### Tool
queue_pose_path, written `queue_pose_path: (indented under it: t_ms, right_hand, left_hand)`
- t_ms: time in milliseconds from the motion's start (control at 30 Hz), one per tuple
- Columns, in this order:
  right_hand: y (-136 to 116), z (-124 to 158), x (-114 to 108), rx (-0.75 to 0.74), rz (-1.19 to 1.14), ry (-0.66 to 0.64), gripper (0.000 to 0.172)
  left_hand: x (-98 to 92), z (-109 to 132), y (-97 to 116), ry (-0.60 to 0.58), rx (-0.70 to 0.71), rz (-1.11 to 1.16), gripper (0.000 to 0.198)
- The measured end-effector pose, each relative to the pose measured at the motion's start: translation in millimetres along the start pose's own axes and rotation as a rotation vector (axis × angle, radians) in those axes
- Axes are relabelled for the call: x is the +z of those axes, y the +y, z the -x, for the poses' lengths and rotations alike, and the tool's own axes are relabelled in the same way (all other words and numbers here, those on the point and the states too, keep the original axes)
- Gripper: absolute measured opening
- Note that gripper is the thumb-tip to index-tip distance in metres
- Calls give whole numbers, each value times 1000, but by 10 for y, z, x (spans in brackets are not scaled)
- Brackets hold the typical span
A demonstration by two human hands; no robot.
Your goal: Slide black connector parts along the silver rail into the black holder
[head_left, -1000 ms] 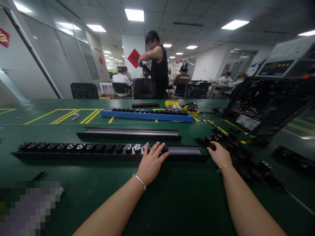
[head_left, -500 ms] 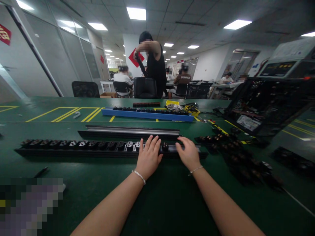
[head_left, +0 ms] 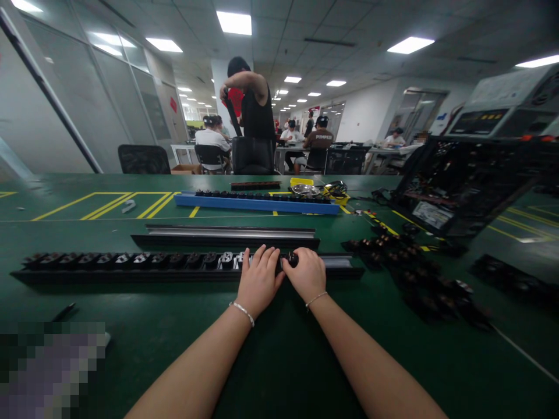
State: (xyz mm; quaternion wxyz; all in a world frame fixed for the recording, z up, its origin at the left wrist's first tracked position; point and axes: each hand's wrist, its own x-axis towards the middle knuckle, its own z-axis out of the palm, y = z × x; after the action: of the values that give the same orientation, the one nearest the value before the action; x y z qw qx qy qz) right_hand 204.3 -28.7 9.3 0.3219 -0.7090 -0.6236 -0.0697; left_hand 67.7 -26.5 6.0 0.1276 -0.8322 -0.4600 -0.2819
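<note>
A long black rail lies across the green table in front of me, with several black socket modules seated along its left part. My left hand rests flat on the rail, fingers stretched over the modules. Beside it, my right hand has its fingers curled round a black socket module at the end of the seated row. The rail's right end is an empty channel.
A pile of loose black modules lies to the right. A second black rail and a blue rail lie farther back. An open machine stands at right. A person stands behind the table; others sit beyond.
My right hand left the pile of loose modules, moved left along the rail, and now meets my left hand with a module in its fingers. The left hand barely moved.
</note>
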Motion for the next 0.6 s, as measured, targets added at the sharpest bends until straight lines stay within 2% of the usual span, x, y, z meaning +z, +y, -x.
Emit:
queue_pose_path:
  t_ms: [600]
  right_hand:
    - [30, -21, 1, 13, -9, -1, 17]
  left_hand:
    - [23, 5, -20, -4, 7, 9, 46]
